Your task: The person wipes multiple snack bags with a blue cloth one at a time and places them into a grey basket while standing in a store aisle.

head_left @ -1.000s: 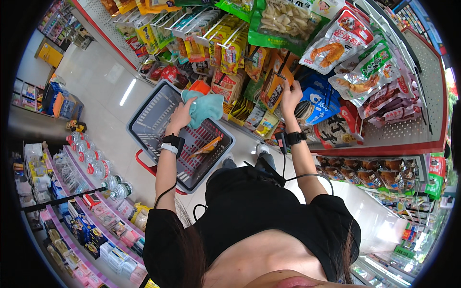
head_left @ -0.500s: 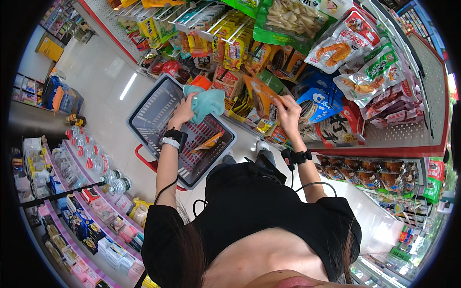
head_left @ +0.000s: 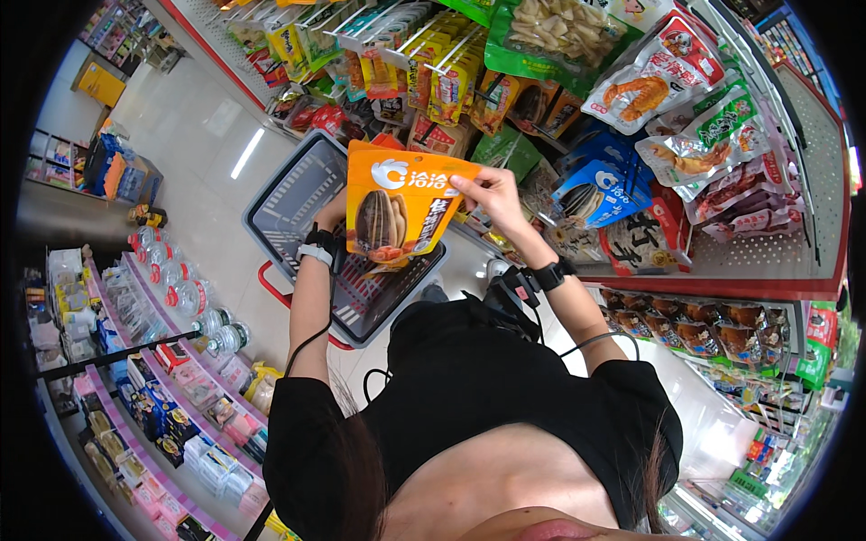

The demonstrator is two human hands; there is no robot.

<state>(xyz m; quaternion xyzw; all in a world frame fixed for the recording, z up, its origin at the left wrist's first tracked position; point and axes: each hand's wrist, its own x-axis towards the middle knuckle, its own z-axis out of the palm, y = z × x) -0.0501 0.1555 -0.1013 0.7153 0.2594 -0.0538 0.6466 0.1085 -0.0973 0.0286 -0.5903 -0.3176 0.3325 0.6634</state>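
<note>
An orange bag of sunflower seeds point(head_left: 399, 203), with large seeds pictured on its front, is pinched at its upper right corner by my right hand point(head_left: 494, 200). Its printed face is turned up, over the grey shopping basket point(head_left: 287, 200) with a red handle point(head_left: 272, 281). Inside the basket area, my left hand point(head_left: 331, 215) shows only in part; the bag covers its fingers, so I cannot make out what they hold. Below the raised bag, the edge of another orange packet point(head_left: 390, 267) peeks out in the basket.
Beyond my right hand, blue seed bags point(head_left: 597, 194) fill a rack, with hanging meat-snack packs point(head_left: 658, 72) and a green bag point(head_left: 550, 41) above. A red-edged shelf point(head_left: 722, 284) runs on the right. Large water bottles point(head_left: 185, 293) stand by low shelves at left.
My right hand has brought the orange bag leftward over the basket and turned its front up. The teal cloth in my left hand is now hidden from view, along with that hand's fingers.
</note>
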